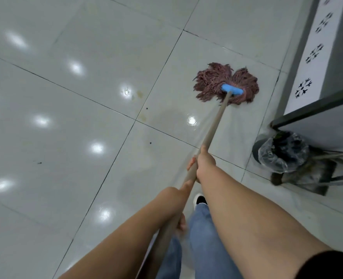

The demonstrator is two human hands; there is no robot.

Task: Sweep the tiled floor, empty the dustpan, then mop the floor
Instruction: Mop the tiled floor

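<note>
Mop head [226,84]: a reddish-brown string mop is seen spread flat on the pale tiled floor [65,57], its strands parted into two lobes behind a blue plastic clamp [232,90], near the foot of a grey cabinet [332,63].
Mop handle [214,127]: a tan pole is shown slanting from the clamp down toward the camera.
Right hand [204,163]: pictured further down the pole, fingers wrapped around it.
Left hand [183,190]: pictured nearer the body, closed around the same pole; its fingers are mostly hidden.
Floor: a wet sheen and faint brownish stains are visible on the tiles beside the pole, along with a few dark specks.
Corner: a bin lined with a clear bag [281,152] is seen by the cabinet, with a dark dustpan [307,179] lying just beside it.
Person: blue jeans [205,238] and one black-and-white shoe [200,199] are visible below the forearms.
</note>
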